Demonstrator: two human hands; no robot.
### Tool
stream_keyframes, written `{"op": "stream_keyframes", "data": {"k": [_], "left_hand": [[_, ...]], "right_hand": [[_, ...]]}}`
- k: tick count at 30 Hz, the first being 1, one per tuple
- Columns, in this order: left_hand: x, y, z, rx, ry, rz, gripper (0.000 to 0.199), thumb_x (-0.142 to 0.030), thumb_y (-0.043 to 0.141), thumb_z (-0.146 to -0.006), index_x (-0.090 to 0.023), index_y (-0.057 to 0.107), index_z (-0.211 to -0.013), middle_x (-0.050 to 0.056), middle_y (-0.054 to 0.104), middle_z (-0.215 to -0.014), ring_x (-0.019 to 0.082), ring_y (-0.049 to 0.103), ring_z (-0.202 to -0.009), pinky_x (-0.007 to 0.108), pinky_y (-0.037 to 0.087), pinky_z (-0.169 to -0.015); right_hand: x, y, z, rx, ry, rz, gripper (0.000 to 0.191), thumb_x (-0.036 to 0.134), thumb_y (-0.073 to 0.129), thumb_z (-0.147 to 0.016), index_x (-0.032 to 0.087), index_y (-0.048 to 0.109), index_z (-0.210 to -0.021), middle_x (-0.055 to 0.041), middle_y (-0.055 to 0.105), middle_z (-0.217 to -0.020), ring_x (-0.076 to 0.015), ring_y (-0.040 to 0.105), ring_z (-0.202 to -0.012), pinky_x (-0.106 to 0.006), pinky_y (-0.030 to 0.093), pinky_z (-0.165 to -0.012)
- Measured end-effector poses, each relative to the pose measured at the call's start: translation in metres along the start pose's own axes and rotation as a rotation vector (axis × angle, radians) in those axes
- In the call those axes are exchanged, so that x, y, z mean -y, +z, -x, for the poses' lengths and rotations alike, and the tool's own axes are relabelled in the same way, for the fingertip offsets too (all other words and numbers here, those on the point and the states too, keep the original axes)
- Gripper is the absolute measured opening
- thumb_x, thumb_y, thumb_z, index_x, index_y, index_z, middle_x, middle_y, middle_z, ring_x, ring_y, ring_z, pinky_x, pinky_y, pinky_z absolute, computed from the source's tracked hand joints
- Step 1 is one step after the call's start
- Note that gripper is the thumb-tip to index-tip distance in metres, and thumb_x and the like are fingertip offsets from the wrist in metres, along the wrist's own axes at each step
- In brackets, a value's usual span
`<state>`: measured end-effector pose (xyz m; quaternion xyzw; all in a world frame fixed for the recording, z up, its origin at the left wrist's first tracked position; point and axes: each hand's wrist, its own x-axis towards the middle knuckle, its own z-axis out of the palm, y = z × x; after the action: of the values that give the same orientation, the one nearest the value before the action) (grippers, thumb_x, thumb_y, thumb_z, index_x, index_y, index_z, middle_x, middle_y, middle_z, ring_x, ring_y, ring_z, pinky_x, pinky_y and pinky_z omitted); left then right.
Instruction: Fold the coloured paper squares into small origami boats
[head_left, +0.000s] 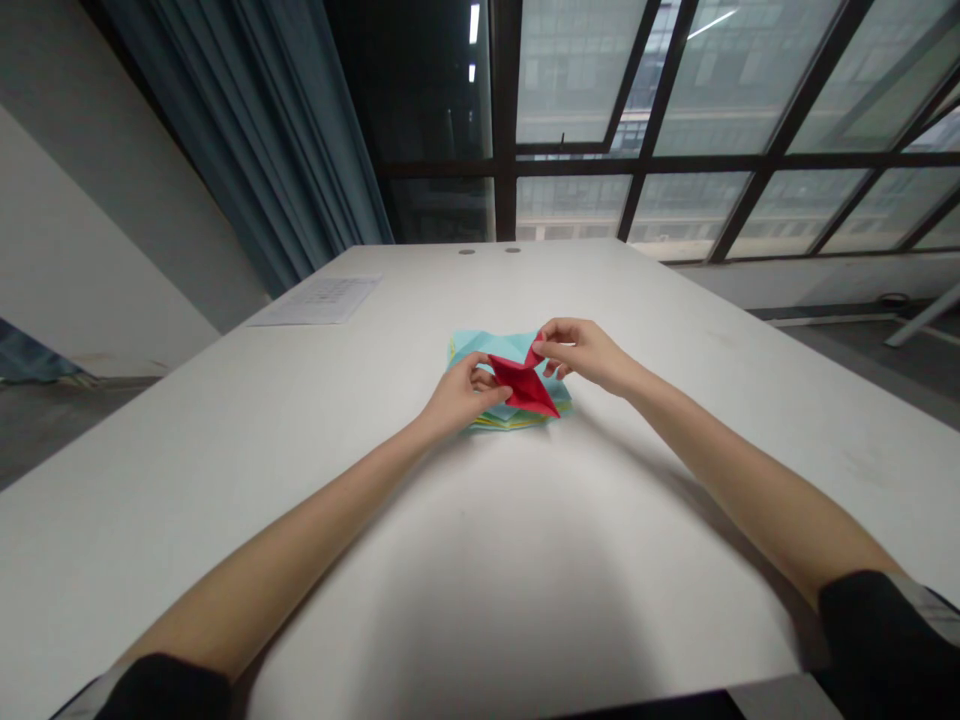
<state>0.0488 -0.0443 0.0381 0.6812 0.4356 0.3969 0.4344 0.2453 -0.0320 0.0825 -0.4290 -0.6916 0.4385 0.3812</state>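
We record a white, flat-topped table as the largest item, its far edge close to dark-framed glass windows. A pleated blue fabric curtain hangs beyond the table's far left corner. A white, rectangular printed paper sheet lies along the left edge, toward that corner; its print is too small for us to read. Midway between the left and right edges, well apart from the near edge, we find a stack of creased light-blue paper, with yellow and green layers showing at its side. Over it we note both hands: the left hand pinches the left side of a red, folded, pointed paper piece, thumb in front; the right hand grips its narrow upper flap between thumb and fingers. We cannot tell whether the red piece touches the stack. Smallest: two grey, round discs near the far edge.
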Motion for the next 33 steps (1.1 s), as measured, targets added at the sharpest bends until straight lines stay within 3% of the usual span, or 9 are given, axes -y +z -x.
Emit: {"op": "stream_keyframes", "data": {"k": [3,5,11,14,19,22,25,28,33], "left_hand": [[-0.003,-0.001,0.000,0.075,0.035,-0.053,0.041,-0.026,0.073,-0.060,-0.013,0.056,-0.094,0.005,0.066,-0.084,0.016,0.061,-0.068,0.029,0.048,-0.064],[-0.008,-0.001,0.001,0.108,0.046,-0.087,0.041,-0.032,0.074,-0.060,-0.013,0.060,-0.094,0.007,0.067,-0.089,0.017,0.062,-0.073,0.031,0.049,-0.067],[-0.018,-0.001,0.004,0.076,-0.002,-0.140,0.048,-0.057,0.048,-0.079,-0.012,0.065,-0.075,0.005,0.063,-0.068,0.016,0.058,-0.064,0.025,0.045,-0.054],[-0.019,-0.002,0.005,0.086,0.058,-0.255,0.053,-0.058,0.042,-0.082,-0.012,0.061,-0.064,0.001,0.055,-0.056,0.012,0.050,-0.055,0.023,0.040,-0.051],[-0.016,-0.002,0.006,0.101,0.162,-0.321,0.045,-0.051,0.044,-0.084,-0.014,0.058,-0.063,-0.003,0.050,-0.052,0.009,0.044,-0.049,0.019,0.031,-0.046],[-0.009,-0.002,0.002,0.003,0.043,-0.301,0.044,-0.049,0.043,-0.084,-0.015,0.053,-0.058,-0.002,0.050,-0.048,0.010,0.047,-0.043,0.020,0.033,-0.043],[-0.001,-0.003,-0.003,-0.060,-0.071,-0.226,0.039,-0.047,0.043,-0.084,-0.015,0.057,-0.067,0.001,0.059,-0.052,0.013,0.055,-0.044,0.023,0.041,-0.044],[0.002,-0.004,-0.005,-0.082,-0.068,-0.197,0.038,-0.046,0.042,-0.086,-0.015,0.058,-0.072,0.003,0.062,-0.052,0.015,0.058,-0.044,0.025,0.044,-0.046],[-0.001,-0.003,-0.003,-0.094,0.007,-0.252,0.037,-0.044,0.043,-0.085,-0.016,0.058,-0.068,0.001,0.060,-0.051,0.014,0.057,-0.043,0.024,0.044,-0.046]], "right_hand": [[0.001,0.001,0.000,-0.102,-0.032,-0.088,0.013,0.028,0.056,-0.079,0.018,0.047,-0.079,-0.0007,0.061,-0.073,-0.0094,0.060,-0.056,-0.022,0.049,-0.050],[0.003,0.004,0.003,-0.100,-0.070,-0.063,0.012,0.028,0.054,-0.081,0.019,0.046,-0.080,-0.0003,0.061,-0.073,-0.0107,0.061,-0.059,-0.025,0.052,-0.055],[0.010,0.016,0.013,-0.077,-0.255,0.190,0.010,0.029,0.054,-0.080,0.019,0.051,-0.079,-0.0001,0.060,-0.079,-0.0127,0.060,-0.073,-0.029,0.052,-0.067],[0.009,0.018,0.013,-0.112,-0.282,0.200,0.011,0.030,0.054,-0.080,0.019,0.051,-0.080,0.0000,0.060,-0.077,-0.0128,0.059,-0.072,-0.029,0.052,-0.067],[0.006,0.019,0.013,-0.079,-0.300,0.199,0.013,0.031,0.052,-0.082,0.019,0.051,-0.085,-0.0015,0.058,-0.084,-0.0114,0.058,-0.066,-0.029,0.050,-0.063],[0.007,0.017,0.015,-0.056,-0.405,0.308,0.036,0.031,0.064,-0.073,0.020,0.049,-0.103,-0.0044,0.053,-0.098,-0.0123,0.058,-0.070,-0.029,0.050,-0.064],[0.009,0.014,0.017,-0.042,-0.532,0.525,0.055,0.025,0.072,-0.065,0.019,0.045,-0.113,-0.0066,0.051,-0.101,-0.0161,0.055,-0.081,-0.033,0.048,-0.073],[0.010,0.012,0.017,-0.014,-0.556,0.739,0.042,0.022,0.070,-0.067,0.017,0.051,-0.104,-0.0078,0.054,-0.098,-0.0189,0.052,-0.086,-0.034,0.044,-0.078],[0.008,0.011,0.014,0.021,-0.399,0.906,0.019,0.028,0.066,-0.073,0.017,0.058,-0.086,-0.0035,0.062,-0.077,-0.0172,0.053,-0.073,-0.030,0.040,-0.070]]}}
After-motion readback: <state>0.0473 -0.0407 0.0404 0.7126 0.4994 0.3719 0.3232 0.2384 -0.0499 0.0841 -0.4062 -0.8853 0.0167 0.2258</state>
